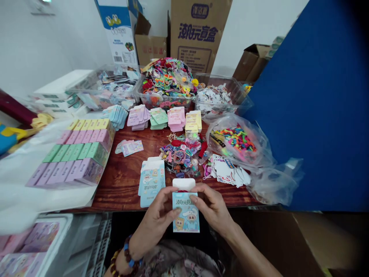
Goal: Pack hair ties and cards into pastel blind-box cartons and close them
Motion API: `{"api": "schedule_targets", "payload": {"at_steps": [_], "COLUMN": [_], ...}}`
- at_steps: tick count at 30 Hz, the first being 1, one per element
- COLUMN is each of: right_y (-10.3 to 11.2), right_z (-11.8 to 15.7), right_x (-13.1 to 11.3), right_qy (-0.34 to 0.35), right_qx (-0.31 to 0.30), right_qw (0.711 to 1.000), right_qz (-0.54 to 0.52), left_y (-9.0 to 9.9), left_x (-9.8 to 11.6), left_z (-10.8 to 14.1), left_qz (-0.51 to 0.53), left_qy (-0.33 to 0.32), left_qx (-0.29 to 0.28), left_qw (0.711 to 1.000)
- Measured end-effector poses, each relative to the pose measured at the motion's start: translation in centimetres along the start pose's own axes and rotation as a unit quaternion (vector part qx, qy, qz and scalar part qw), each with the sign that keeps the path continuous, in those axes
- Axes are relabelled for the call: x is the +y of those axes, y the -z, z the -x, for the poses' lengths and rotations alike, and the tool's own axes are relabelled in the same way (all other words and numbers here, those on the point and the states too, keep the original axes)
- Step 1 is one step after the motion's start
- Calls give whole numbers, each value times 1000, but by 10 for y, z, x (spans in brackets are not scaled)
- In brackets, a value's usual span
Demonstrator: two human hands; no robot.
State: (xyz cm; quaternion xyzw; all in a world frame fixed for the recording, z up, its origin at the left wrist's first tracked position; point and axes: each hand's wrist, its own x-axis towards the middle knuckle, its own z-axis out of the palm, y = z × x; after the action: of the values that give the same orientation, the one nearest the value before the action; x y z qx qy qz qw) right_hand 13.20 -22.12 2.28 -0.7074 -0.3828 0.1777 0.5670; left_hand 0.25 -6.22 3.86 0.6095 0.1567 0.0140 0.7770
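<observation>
Close to my body, a small light-blue cardboard box (186, 221) is held upright in both hands, its white top flap (183, 184) raised. My left hand (161, 209) grips its left side, thumb on the front and fingers at the upper corner. On the right edge, my right hand (211, 206) pinches it with thumb in front and fingers by the flap. Something red shows in the box mouth; what it is I cannot make out. Flat blue boxes (152, 181) lie left of my hands. A heap of hair ties and trinkets (183, 154) sits just beyond.
Rows of finished-looking coloured boxes (77, 148) stand at left. Stacks of flat cartons (176, 118) line the middle, before clear bins (167, 98) of trinkets and cards. At right are a plastic bag (239, 140) of colourful pieces, white stickers (229, 171) and a blue panel (314, 115).
</observation>
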Motion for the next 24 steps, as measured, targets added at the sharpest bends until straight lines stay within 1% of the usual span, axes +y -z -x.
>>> {"api": "schedule_targets", "payload": {"at_steps": [2,3,7,11,13,16,17,20,24], "right_y": [0,1,4,11,16,25,27,31,27], "right_z": [-1,-2,-9,-28,-38,-49,-52,-55,-55], "right_x": [0,-1,-7,-24,-33,-40,-41,-40,-38], "right_qy": [30,33,-19,-45,-74,-102,-106,-117,-137], "right_qx": [0,-4,-27,-47,-75,-152,-165,-179,-202], "right_qw": [999,999,999,998,994,982,980,977,970], "right_qz": [21,23,-20,-21,-35,-44,-41,-20,-4], "left_y": [1,2,3,1,2,3,4,8,12], "left_x": [1,1,-1,2,4,8,9,11,9], "left_z": [1,1,2,3,3,4,4,3,3], "left_qz": [-7,-10,-8,-28,-45,-54,-57,-76,-103], "left_qy": [9,8,-13,-38,-41,-41,-41,-42,-42], "left_qx": [-14,-18,-8,14,21,18,16,11,8], "left_qw": [1000,1000,1000,999,998,998,997,996,994]}}
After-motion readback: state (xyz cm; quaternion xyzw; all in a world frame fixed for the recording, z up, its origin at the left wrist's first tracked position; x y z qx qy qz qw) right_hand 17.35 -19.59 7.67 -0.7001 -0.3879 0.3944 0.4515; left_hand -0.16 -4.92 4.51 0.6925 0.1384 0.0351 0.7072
